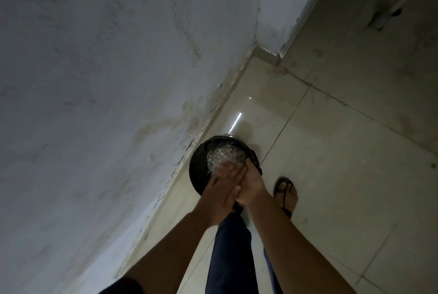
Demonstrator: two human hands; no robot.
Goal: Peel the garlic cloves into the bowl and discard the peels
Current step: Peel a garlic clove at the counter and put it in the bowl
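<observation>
Peels (225, 156) lie in the black-lined bin (197, 173), on the floor (331, 151) by the wall (94, 80). L hand (222, 189) & R hand (252, 186) are pressed palm to palm just above it, fingers straight, L blurred. Sandalled foot (285, 193) is right of the bin.

L grip (221, 190) flat vs R grip (252, 186), palms touching, fingers (230, 171) straight-ish, blurred; both out front, low.
</observation>
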